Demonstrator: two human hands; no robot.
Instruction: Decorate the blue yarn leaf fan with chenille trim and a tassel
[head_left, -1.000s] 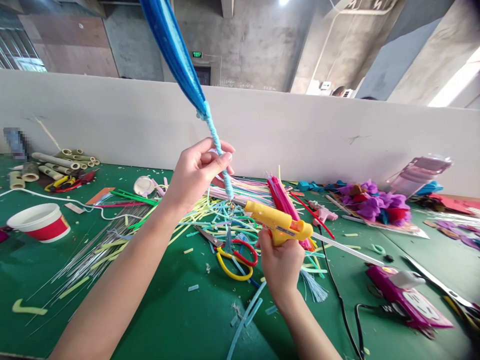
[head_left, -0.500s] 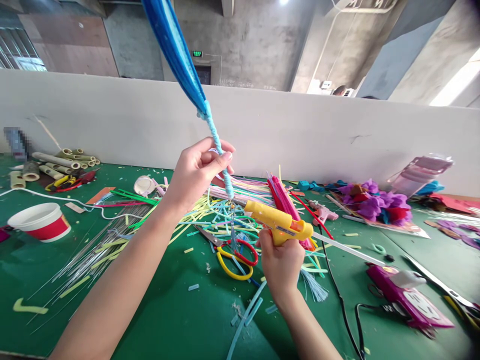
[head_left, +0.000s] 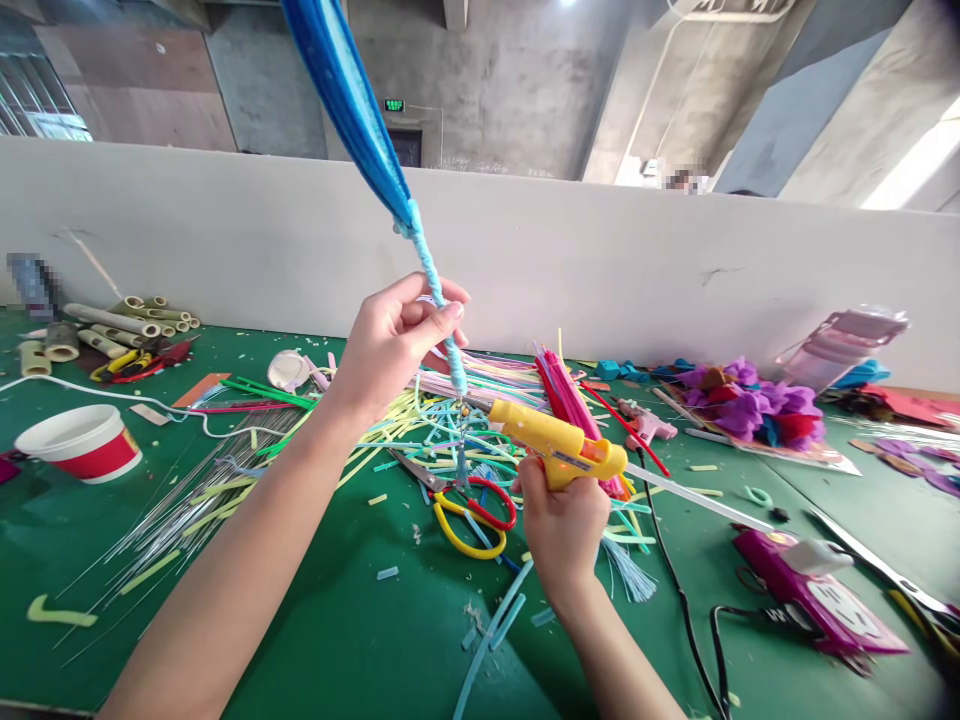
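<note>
My left hand [head_left: 409, 340] pinches a light-blue wrapped stem [head_left: 427, 262] between thumb and fingers. From the stem's top a long blue petal-like piece [head_left: 356, 110] leans up and left out of view. A small tassel [head_left: 463, 455] hangs below the stem's lower end. Wrapped round its handle, a yellow glue gun [head_left: 555, 440] sits in my right hand [head_left: 562, 515], with a clear glue stick [head_left: 697, 495] jutting from its back. The gun's nozzle is at the stem's lower end; whether they touch I cannot tell. Red-and-yellow scissors [head_left: 472, 515] lie on the table under the tassel.
Pipe cleaners [head_left: 405, 425] and metal wires [head_left: 202, 500] litter the green table [head_left: 337, 610]. A paper cup [head_left: 82, 445] and bamboo pieces [head_left: 120, 330] stand left. On the right are a magenta power strip [head_left: 821, 590], purple flowers [head_left: 750, 405] and more scissors [head_left: 885, 565]. A white partition [head_left: 570, 260] rises behind.
Both hands, the stem and the glue gun stay nearly in place. The tassel under the stem has swung slightly to the left.
</note>
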